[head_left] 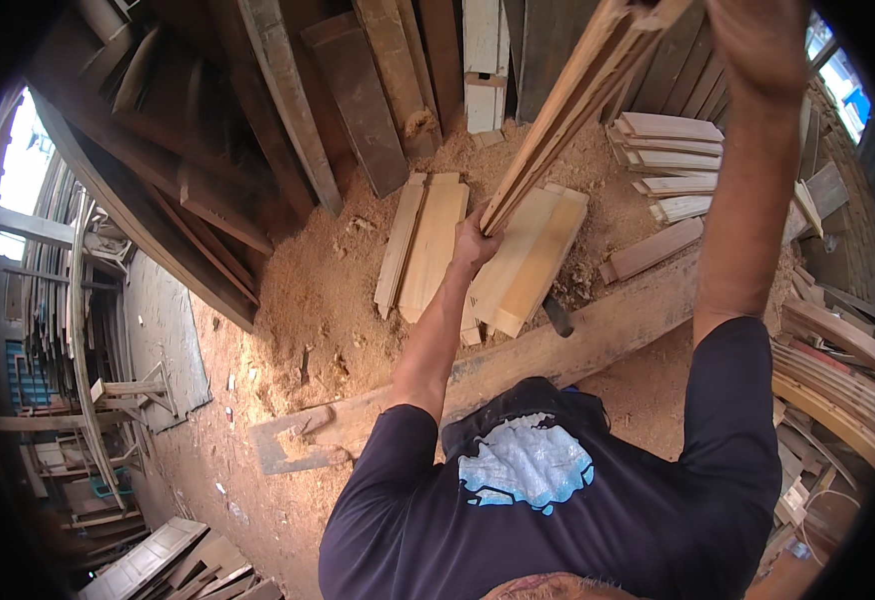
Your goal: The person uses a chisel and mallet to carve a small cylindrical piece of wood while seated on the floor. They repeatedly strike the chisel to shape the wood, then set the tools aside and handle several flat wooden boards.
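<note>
Both hands gripped a bundle of wood strips point(568, 110): left hand point(473, 245) clenched at its lower end, right hand point(758, 40) holding it high (far side). Several boards point(433, 240) already lay on the sawdust point(318, 300); the bundle was not yet laid down.
</note>
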Available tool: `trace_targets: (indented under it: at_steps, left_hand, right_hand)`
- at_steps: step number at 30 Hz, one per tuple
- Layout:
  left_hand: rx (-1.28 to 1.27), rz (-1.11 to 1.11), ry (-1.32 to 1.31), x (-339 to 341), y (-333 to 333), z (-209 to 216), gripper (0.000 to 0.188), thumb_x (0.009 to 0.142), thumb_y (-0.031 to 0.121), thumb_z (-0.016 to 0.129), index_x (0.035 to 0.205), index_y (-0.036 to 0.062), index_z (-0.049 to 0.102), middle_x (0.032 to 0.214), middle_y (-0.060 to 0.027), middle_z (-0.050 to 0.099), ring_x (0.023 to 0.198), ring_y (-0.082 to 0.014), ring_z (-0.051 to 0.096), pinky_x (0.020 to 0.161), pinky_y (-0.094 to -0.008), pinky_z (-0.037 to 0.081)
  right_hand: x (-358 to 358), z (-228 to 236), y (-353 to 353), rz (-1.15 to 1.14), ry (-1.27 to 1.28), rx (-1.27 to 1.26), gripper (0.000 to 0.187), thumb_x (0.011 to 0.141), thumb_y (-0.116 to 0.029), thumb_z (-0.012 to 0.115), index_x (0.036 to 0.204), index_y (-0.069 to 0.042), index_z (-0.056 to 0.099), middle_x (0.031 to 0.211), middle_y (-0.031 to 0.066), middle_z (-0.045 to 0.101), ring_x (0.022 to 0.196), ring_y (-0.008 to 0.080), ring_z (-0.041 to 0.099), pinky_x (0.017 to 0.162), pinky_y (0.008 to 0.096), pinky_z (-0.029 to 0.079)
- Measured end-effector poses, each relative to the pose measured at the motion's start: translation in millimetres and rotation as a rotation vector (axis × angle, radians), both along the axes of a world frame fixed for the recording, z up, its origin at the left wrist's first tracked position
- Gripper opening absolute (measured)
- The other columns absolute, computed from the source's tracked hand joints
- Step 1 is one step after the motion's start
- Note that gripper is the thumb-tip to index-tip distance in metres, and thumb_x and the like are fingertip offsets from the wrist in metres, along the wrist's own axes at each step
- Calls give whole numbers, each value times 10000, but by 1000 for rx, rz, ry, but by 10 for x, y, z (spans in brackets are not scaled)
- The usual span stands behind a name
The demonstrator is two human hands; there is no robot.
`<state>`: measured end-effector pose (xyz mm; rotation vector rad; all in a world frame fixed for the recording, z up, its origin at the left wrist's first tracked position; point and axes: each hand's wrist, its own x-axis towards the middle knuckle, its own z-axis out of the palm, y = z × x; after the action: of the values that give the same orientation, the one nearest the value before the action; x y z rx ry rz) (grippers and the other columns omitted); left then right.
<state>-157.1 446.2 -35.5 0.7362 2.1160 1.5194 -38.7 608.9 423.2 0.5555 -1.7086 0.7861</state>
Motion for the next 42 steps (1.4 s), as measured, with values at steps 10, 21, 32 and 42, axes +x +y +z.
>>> trace_targets:
  at_steps: [10, 21, 32, 42]
  left_hand:
    - [-354, -30, 330, 239, -912, -883, 628, 879, 344, 718, 1405, 56, 532, 1350, -243, 605, 1279, -412, 552, 1110, -491, 413]
    - [-763, -61, 247, 1525, -2050, -1240, 667, 812, 374, 737, 1394, 97, 563, 1424, -270, 516, 1298, -503, 480, 1113, -551, 376]
    - [-845, 11, 103, 1941, -2201, -1533, 685, 786, 376, 745, 1407, 157, 556, 1451, -275, 476, 1337, -530, 434, 1133, -590, 361]
    - [-722, -100, 157, 1941, -2620, -1686, 703, 793, 376, 721, 1442, 171, 544, 1483, -253, 492, 1358, -465, 451, 1151, -528, 366]
  right_hand:
    - [-1677, -588, 676, -876, -221, -228, 1190, 812, -464, 813, 1591, 72, 91, 1342, 312, 551, 1305, 450, 463, 1086, 523, 423]
    - [-3217, -675, 1183, -899, -331, -176, 1272, 758, -462, 842, 1617, 3, 27, 1455, 427, 394, 1354, 559, 422, 1159, 516, 365]
    - [-3633, -879, 450, -786, -656, -331, 1135, 759, -497, 832, 1577, -20, 206, 1426, 331, 487, 1313, 475, 509, 1083, 553, 418]
    - [-1880, -2883, 278, -343, -779, -102, 598, 871, -395, 741, 1285, 23, 630, 1251, 286, 633, 1220, 423, 572, 1062, 478, 448]
